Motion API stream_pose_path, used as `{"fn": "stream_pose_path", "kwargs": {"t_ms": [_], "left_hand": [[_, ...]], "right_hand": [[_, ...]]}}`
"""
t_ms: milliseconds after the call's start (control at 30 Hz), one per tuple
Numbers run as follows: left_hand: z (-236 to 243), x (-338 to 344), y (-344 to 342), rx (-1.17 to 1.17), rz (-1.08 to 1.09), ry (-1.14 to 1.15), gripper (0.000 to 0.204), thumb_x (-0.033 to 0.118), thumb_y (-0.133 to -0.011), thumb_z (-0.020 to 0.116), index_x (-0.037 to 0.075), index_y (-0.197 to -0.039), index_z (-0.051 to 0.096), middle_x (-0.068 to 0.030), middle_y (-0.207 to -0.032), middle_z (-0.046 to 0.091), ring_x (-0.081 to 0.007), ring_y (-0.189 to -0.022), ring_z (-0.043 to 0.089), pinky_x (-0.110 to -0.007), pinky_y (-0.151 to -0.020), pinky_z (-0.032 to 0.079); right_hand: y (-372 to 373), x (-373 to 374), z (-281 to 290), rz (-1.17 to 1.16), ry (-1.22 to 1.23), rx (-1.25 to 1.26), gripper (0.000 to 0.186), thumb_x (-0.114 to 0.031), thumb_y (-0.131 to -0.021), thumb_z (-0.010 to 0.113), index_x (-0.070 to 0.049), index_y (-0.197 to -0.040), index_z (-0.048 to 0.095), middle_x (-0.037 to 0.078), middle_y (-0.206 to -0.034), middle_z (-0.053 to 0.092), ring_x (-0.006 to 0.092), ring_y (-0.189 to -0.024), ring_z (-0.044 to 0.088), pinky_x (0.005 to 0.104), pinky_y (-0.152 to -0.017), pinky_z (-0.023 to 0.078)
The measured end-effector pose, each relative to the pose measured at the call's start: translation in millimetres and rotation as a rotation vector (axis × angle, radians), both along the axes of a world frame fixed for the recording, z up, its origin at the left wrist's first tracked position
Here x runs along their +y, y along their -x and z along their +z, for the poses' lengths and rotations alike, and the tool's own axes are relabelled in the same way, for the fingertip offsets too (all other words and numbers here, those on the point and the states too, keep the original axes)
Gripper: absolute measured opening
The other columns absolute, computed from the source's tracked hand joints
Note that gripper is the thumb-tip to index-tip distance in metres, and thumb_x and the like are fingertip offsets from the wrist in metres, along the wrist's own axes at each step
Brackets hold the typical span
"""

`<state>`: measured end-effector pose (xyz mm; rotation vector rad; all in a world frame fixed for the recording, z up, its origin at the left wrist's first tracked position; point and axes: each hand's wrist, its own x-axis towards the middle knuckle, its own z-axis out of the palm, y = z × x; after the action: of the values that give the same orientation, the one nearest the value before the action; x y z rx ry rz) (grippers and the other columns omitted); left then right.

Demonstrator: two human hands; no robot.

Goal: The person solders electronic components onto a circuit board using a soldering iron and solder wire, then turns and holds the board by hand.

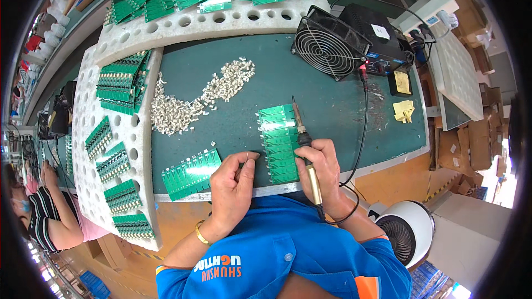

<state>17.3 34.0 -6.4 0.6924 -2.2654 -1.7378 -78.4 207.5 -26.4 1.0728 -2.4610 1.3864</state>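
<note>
My right hand [322,170] is wrapped round the handle of a soldering iron [300,124]. The iron's tip points away from me, beside the far right corner of a green circuit board panel [280,144]. Small white connectors line that panel's left edge. My left hand [235,180] is closed in a pinch near the panel's lower left side; whatever is between the fingertips is too small to make out. Left of this hand lies a second green panel [191,173], tilted, with connectors along its far edge. Farther off is a loose heap of small white connectors [174,112].
White perforated foam [88,91] borders the bench left and far, bearing stacks of green boards [119,84]. A black fan [331,47] and soldering station [382,41] stand far right, their cable running down. Yellow sponges [404,111] lie near. A co-worker [52,213] sits left.
</note>
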Motion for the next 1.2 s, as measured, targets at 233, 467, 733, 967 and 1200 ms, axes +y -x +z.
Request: {"fn": "stream_pose_path", "kwargs": {"t_ms": [233, 467, 733, 967, 1200], "left_hand": [[-0.6, -3.7, 9.7, -0.065, -0.011, -0.118, 0.018, 0.008, -0.100, 0.055, -0.002, -0.110, 0.065, -0.0012, -0.099, 0.068, -0.0040, -0.084, 0.054, -0.020, -0.073, 0.044], [11.0, -3.7, 7.2, -0.065, -0.040, -0.209, 0.020, 0.011, -0.101, 0.054, -0.002, -0.111, 0.064, -0.0023, -0.103, 0.068, -0.0055, -0.090, 0.056, -0.021, -0.079, 0.045], [20.8, -2.5, -0.9, 0.141, 0.026, -0.347, 0.021, 0.014, -0.100, 0.056, 0.000, -0.114, 0.064, -0.0023, -0.102, 0.069, -0.0005, -0.070, 0.049, -0.017, -0.059, 0.038], [56.2, -10.8, -10.2, 0.121, 0.053, -0.775, 0.029, 0.007, -0.098, 0.060, -0.005, -0.124, 0.059, -0.0095, -0.110, 0.069, -0.0108, -0.102, 0.062, -0.025, -0.089, 0.050], [60.3, -23.5, -30.6, 0.227, 0.063, -0.716, 0.030, 0.003, -0.094, 0.064, -0.006, -0.122, 0.060, -0.0113, -0.110, 0.069, -0.0128, -0.100, 0.064, -0.026, -0.085, 0.054]], "right_hand": [[-2.2, -6.9, 0.3, -0.050, 0.140, 0.002, 0.036, 0.011, -0.075, 0.068, -0.005, -0.105, 0.059, 0.014, -0.091, 0.054, 0.0271, -0.079, 0.056, 0.0355, -0.068, 0.047], [-3.4, -11.2, 8.7, -0.067, 0.203, 0.050, 0.041, 0.014, -0.073, 0.067, -0.004, -0.109, 0.060, 0.013, -0.092, 0.053, 0.0271, -0.080, 0.054, 0.0344, -0.069, 0.048], [-5.4, -7.0, 27.7, -0.118, 0.307, 0.078, 0.036, 0.014, -0.077, 0.068, -0.006, -0.106, 0.058, 0.013, -0.095, 0.057, 0.0242, -0.082, 0.056, 0.0323, -0.071, 0.048], [-7.9, -12.6, 42.7, 0.114, 0.308, 0.048, 0.039, 0.008, -0.090, 0.060, -0.009, -0.120, 0.041, 0.013, -0.111, 0.043, 0.0150, -0.089, 0.056, 0.0264, -0.071, 0.052], [-17.4, -42.1, 48.0, 0.182, 0.515, 0.013, 0.037, 0.008, -0.085, 0.066, -0.007, -0.114, 0.051, 0.012, -0.103, 0.057, 0.0201, -0.091, 0.055, 0.0309, -0.079, 0.048]]}}
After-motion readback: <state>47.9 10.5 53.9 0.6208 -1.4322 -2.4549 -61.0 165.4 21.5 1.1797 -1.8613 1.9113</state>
